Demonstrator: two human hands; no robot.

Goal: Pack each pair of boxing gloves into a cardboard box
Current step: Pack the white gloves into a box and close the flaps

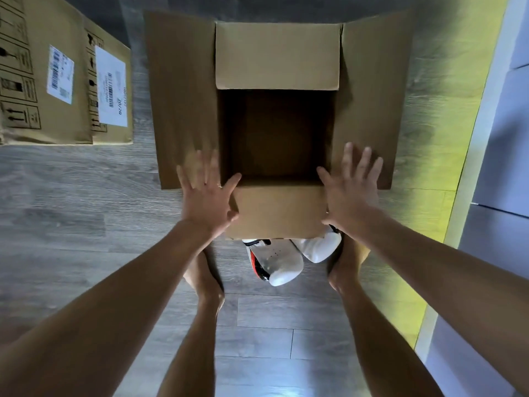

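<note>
Left hand [206, 196] and right hand [352, 190] lie flat, fingers spread, on the box [277, 55], holding nothing; the gloves [286, 262] beneath its near flap look soft and light, best grasped by the cuffs.

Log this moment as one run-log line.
cardboard box: flaps open, looks empty | left hand: open, at left flap | right hand: open, at right flap | white gloves: on floor beside box, unpacked

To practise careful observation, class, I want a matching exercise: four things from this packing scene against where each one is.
Things: 1 cardboard box; 2 boxing gloves; 3 labelled boxes; 4 right hand.
Places: A far left; B on the floor, beside the near flap; C centre, flaps open; D against the box's right flap.
Pairs: 1-C; 2-B; 3-A; 4-D.
</note>
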